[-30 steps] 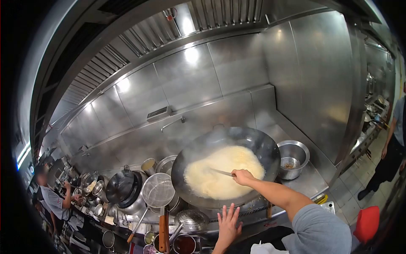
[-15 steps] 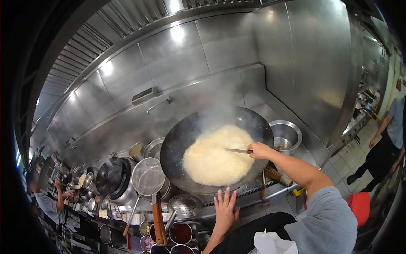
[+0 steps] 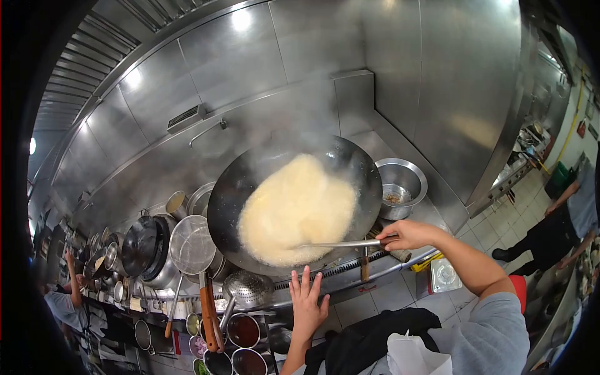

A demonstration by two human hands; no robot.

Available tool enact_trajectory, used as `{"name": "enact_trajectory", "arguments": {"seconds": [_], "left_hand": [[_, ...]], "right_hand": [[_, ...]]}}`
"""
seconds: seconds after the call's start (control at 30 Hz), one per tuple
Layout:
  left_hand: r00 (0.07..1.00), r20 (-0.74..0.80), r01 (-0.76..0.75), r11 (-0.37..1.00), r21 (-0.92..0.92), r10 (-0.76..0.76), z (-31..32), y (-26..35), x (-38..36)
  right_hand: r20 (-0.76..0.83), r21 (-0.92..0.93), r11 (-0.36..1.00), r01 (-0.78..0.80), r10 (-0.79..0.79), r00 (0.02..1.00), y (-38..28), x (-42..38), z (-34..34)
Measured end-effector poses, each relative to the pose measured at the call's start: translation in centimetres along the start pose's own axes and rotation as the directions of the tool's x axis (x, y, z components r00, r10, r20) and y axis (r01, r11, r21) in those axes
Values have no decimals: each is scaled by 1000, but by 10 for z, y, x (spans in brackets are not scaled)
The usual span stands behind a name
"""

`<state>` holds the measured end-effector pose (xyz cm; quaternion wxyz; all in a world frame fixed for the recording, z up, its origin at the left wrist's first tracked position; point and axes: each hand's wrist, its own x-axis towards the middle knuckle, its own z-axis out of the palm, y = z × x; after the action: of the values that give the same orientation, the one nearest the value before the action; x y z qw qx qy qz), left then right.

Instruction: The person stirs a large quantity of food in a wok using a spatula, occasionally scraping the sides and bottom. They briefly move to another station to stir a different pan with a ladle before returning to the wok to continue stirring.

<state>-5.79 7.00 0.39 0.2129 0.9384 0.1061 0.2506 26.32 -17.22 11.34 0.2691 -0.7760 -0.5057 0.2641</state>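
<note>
Froth, pale yellow and bubbling, is held in a big black wok, where most of the bottom is covered by it and the dark sides are left showing around it. Steam is seen above the far side of the wok. A metal tool is gripped at its handle end by the right hand, with the fingers closed around it, near the right part of the wok's near rim. The tool is laid low across the froth, pointing left, and its far end is hidden in the froth. The left hand is held open, with the fingers spread and pointed at the near rim of the wok; whether the rim is touched by the fingertips cannot be told. Nothing is seen gripped by the left hand.

A steel pot, with brown bits at its bottom, is set just beside the wok on the right. To the left of the wok, a round mesh strainer with a wooden handle is placed, and a perforated scoop is rested near the wok's near left edge. Farther left, a smaller black wok is seen. Below the strainer, containers of red sauce are grouped. At the far right, a person in dark trousers is partly seen.
</note>
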Motion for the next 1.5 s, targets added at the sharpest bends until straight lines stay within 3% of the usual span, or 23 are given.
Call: {"name": "enact_trajectory", "arguments": {"seconds": [0.17, 0.27, 0.33, 0.37, 0.43, 0.63, 0.83, 1.03, 1.27, 1.5], "left_hand": [[999, 6, 44, 999, 10, -44, -4, 10, 2], [998, 5, 63, 998, 18, -63, -5, 13, 2], [997, 1, 80, 997, 25, -80, -4, 14, 1], [998, -3, 69, 997, 37, -69, -4, 15, 1], [997, -19, 78, 996, 54, -77, -5, 17, 2], [994, -43, 109, 985, 130, -104, -6, 25, 1], [987, -79, 151, 976, 156, -140, -1, 32, 1], [983, -101, 172, 967, 188, -155, 8, 31, 0], [978, -127, 193, 958, 212, -169, 13, 35, 3], [976, -126, 195, 966, 167, -176, 10, 37, 6]], "right_hand": [[38, -85, 996, -22, 26, 999, -9, -41, -66], [-21, -253, 961, -109, 107, 994, -23, -49, -99], [-137, -331, 923, -199, 161, 977, -23, -45, -108], [-124, -339, 922, -186, 152, 981, -20, -39, -107], [-274, -525, 825, -208, 68, 959, -5, -17, -97], [-339, -549, 820, -163, -40, 940, 59, 76, -54], [-399, -475, 875, -91, -122, 909, 65, 188, -23], [-466, -371, 923, -100, -92, 880, 39, 266, -1], [-397, -353, 922, -158, 5, 918, 17, 283, -1], [-266, -396, 913, -94, -16, 964, 32, 218, -8]]}}
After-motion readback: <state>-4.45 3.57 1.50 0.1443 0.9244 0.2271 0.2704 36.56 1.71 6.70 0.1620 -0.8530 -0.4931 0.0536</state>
